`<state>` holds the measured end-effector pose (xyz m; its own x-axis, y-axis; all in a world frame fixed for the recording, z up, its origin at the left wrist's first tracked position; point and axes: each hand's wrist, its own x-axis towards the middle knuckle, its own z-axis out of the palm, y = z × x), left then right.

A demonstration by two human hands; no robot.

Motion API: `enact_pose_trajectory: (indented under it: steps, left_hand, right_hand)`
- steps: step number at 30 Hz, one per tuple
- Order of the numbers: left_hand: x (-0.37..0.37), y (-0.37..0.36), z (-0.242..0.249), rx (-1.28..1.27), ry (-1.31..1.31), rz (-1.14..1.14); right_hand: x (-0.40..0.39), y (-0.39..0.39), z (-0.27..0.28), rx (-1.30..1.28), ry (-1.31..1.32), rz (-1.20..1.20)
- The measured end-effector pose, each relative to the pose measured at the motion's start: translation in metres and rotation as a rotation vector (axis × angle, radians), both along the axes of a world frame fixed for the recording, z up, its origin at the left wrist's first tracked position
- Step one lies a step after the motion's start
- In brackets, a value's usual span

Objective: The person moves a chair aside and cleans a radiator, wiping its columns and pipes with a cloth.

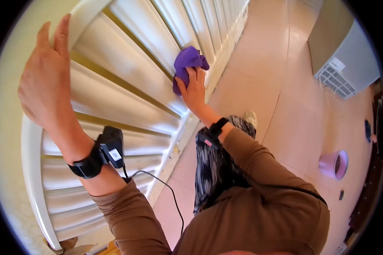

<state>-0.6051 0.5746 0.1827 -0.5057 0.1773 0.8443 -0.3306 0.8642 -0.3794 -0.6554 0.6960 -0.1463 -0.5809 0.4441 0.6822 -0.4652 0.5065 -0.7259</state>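
A bunched purple cloth [186, 63] lies against the lower part of a white slatted panel [123, 76]. My right hand [194, 89] presses the cloth to a slat, its fingers partly spread over the fabric. Up at the left, my left hand [47, 80] is raised at the panel's top rail [86, 17], with two fingers stretched out and apart and nothing held in it. Whether its fingertips touch the rail cannot be made out. Black straps with small devices are on both wrists.
A pale cabinet-like appliance [349, 51] with a vent grille stands at the upper right. A pink bucket [334, 165] and a small dark object [341, 195] are on the tiled floor [259, 85]. A black cable [174, 197] hangs from the left wrist device.
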Motion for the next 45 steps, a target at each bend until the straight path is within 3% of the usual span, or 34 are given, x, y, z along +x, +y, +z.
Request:
enact_pose_trajectory:
  steps: [3, 8, 12, 13, 14, 15, 17, 18, 19, 20, 21, 22, 24, 25, 26, 27, 28, 29, 30, 32, 33, 34, 36, 37, 39, 42, 45]
  left_hand:
    - [-0.001, 0.005, 0.003, 0.143, -0.065, 0.049]
    - [-0.006, -0.005, 0.002, 0.064, -0.075, 0.039]
    - [-0.007, -0.005, 0.003, 0.134, -0.141, 0.042]
    - [-0.011, -0.008, 0.002, 0.142, -0.154, 0.048]
    - [-0.015, -0.012, 0.000, 0.006, -0.039, -0.131]
    - [-0.016, -0.015, -0.002, -0.129, 0.082, -0.312]
    - [-0.011, -0.015, -0.001, -0.101, 0.033, -0.329]
    - [-0.011, -0.014, -0.001, -0.083, -0.005, -0.347]
    - [-0.010, -0.012, -0.003, -0.074, -0.009, -0.355]
    - [-0.006, -0.008, -0.003, -0.121, 0.024, -0.286]
    - [-0.004, -0.011, -0.002, -0.144, 0.048, -0.250]
    - [-0.002, -0.014, -0.001, -0.166, 0.073, -0.213]
    - [-0.004, -0.041, 0.004, -0.546, 0.040, 0.018]
    - [-0.007, -0.050, 0.008, -0.730, 0.031, 0.121]
    - [-0.013, -0.054, 0.014, -0.902, 0.039, 0.224]
    - [-0.014, -0.046, 0.012, -0.683, 0.011, 0.184]
    - [-0.015, -0.037, 0.010, -0.471, 0.009, 0.140]
    - [-0.012, -0.024, -0.002, 0.113, -0.055, -0.077]
    - [-0.006, -0.017, 0.001, 0.105, -0.071, -0.050]
    - [0.005, -0.008, 0.004, 0.093, -0.063, -0.026]
    - [0.009, -0.001, 0.005, 0.148, -0.078, -0.009]
    - [0.012, 0.001, 0.003, 0.204, -0.096, 0.011]
    - [0.007, -0.005, -0.002, 0.097, -0.003, -0.019]
    - [0.009, -0.003, 0.000, 0.086, -0.001, -0.014]
    - [0.011, 0.002, 0.001, 0.056, 0.014, -0.026]
    - [0.012, 0.005, 0.003, 0.019, 0.026, -0.023]
    - [0.014, 0.011, 0.005, 0.053, 0.018, -0.041]
  right_hand:
    - [0.008, -0.003, -0.034, -0.020, -0.137, -0.032]
    - [0.018, -0.001, -0.090, -0.090, -0.471, -0.048]
    - [0.012, 0.025, -0.087, -0.118, -0.526, 0.092]
    - [-0.004, 0.043, -0.097, -0.253, -0.549, 0.313]
    - [-0.008, 0.062, -0.109, -0.392, -0.571, 0.529]
    - [0.016, 0.080, -0.068, -0.826, -0.743, 0.669]
    - [0.008, 0.151, -0.108, -1.250, -0.843, 1.056]
    - [0.006, 0.195, -0.140, -1.231, -0.766, 1.238]
    - [0.030, 0.241, -0.144, -1.341, -0.656, 1.272]
    - [0.037, 0.290, -0.180, -1.273, -0.600, 0.852]
    - [0.091, 0.305, -0.138, -1.291, -0.433, 0.614]
    - [0.116, 0.342, -0.146, -0.980, -0.442, 0.547]
    - [0.166, 0.406, -0.149, -0.377, -0.449, 0.259]
    - [0.182, 0.424, -0.149, -0.788, -0.334, 0.095]
    - [0.195, 0.436, -0.149, -0.630, -0.400, -0.075]
    - [0.185, 0.447, -0.148, -0.625, -0.354, -0.098]
    - [0.174, 0.458, -0.148, -0.855, -0.307, -0.119]
    - [0.160, 0.468, -0.151, -1.088, -0.255, -0.127]
    - [0.142, 0.478, -0.157, -1.322, -0.202, -0.117]
    - [0.066, 0.427, -0.154, -1.321, -0.006, -0.067]
    - [0.049, 0.361, -0.091, -1.328, -0.052, 0.265]
    - [0.016, 0.328, -0.073, -1.253, -0.149, 0.455]
    - [-0.042, 0.255, -0.025, -1.214, -0.326, 0.646]
    - [-0.054, 0.208, 0.028, -1.221, -0.241, 0.584]
    - [-0.091, 0.157, 0.080, -0.970, -0.084, 0.651]
    - [-0.134, 0.118, 0.162, -0.109, 0.207, -0.064]
    - [-0.125, 0.115, 0.240, -0.011, 0.463, -0.043]
